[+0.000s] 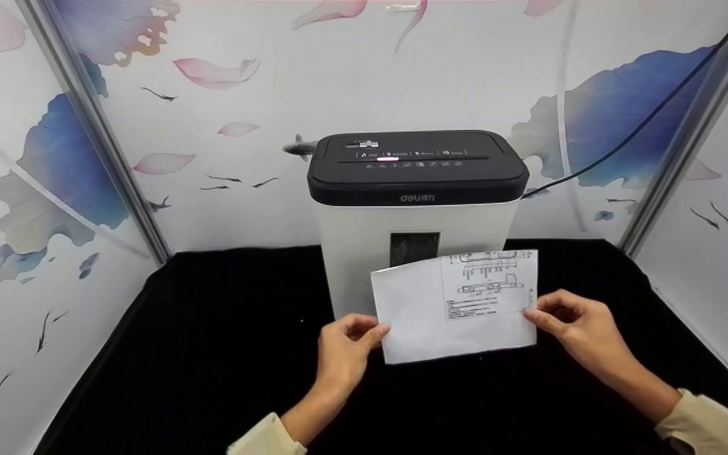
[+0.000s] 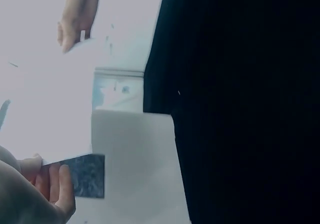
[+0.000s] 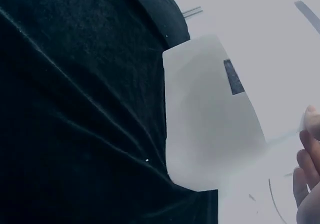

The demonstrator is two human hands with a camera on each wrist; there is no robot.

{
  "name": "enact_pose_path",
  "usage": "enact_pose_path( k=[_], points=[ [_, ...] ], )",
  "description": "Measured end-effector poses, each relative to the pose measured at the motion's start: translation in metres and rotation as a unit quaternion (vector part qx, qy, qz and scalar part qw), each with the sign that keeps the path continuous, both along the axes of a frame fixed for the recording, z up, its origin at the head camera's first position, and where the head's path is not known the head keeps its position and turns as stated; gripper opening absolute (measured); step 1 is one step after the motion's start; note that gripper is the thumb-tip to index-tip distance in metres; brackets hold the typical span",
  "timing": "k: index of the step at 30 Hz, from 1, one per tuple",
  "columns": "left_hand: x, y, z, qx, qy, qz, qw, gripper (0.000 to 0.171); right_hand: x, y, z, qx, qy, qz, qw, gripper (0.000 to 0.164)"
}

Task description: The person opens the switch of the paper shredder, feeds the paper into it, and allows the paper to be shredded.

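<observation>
A sheet of white paper (image 1: pixel 414 316), printed with line drawings and small text at its upper right, is held up in front of a paper shredder (image 1: pixel 354 253). My left hand (image 1: pixel 346 351) pinches the paper's left edge between thumb and fingers. At the opposite edge, my right hand (image 1: pixel 582 325) pinches it the same way. The shredder has a white body and a black top (image 1: pixel 418 177) with a narrow slot (image 1: pixel 465 157). Both wrist views show the paper washed out by glare, its print not visible there.
Black cloth (image 1: pixel 231 316) covers the table under the shredder. A dark cable (image 1: pixel 629 139) runs from the shredder's right side to the upper right. Printed white panels with metal posts (image 1: pixel 95 133) stand at the back and both sides. A small dark window (image 1: pixel 414 246) is on the shredder's front.
</observation>
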State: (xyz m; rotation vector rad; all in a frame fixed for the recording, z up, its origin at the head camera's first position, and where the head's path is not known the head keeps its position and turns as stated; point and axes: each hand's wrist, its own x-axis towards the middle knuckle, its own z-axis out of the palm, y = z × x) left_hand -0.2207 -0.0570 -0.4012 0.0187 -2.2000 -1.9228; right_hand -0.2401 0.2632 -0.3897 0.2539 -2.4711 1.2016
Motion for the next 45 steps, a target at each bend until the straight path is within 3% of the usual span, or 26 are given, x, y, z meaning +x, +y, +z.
enact_pose_path(
  k=[5, 8, 11, 18, 24, 29, 37, 45],
  points=[
    [-0.002, -0.02, 0.012, -0.008, 0.005, -0.003, 0.9999, 0.021, -0.01, -0.014, 0.014, 0.024, 0.019, 0.026, 0.999, 0.01],
    [0.0, -0.03, 0.024, -0.003, 0.002, -0.001, 1.0, 0.023, -0.016, -0.023, 0.026, 0.044, 0.034, 0.038, 0.998, 0.01],
    [-0.001, -0.039, 0.038, -0.027, 0.003, 0.001, 0.9996, 0.023, -0.022, -0.029, 0.04, 0.061, 0.046, 0.045, 0.996, 0.01],
    [-0.02, -0.052, 0.082, -0.087, 0.055, 0.008, 0.9946, 0.015, -0.034, -0.037, 0.072, 0.088, 0.063, 0.033, 0.994, 0.013],
    [-0.039, -0.06, 0.12, -0.124, 0.067, -0.008, 0.99, 0.018, -0.048, -0.044, 0.1, 0.081, 0.084, 0.024, 0.993, 0.018],
    [-0.052, -0.067, 0.144, -0.121, 0.074, -0.017, 0.9897, 0.023, -0.062, -0.052, 0.119, 0.055, 0.124, 0.031, 0.99, 0.016],
    [-0.07, -0.07, 0.17, -0.132, 0.091, -0.01, 0.9869, 0.03, -0.076, -0.059, 0.147, 0.04, 0.119, 0.014, 0.992, 0.019],
    [-0.087, -0.068, 0.19, -0.062, 0.074, -0.016, 0.9952, 0.031, -0.088, -0.059, 0.175, 0.031, 0.115, 0.0, 0.993, 0.02]
  ],
)
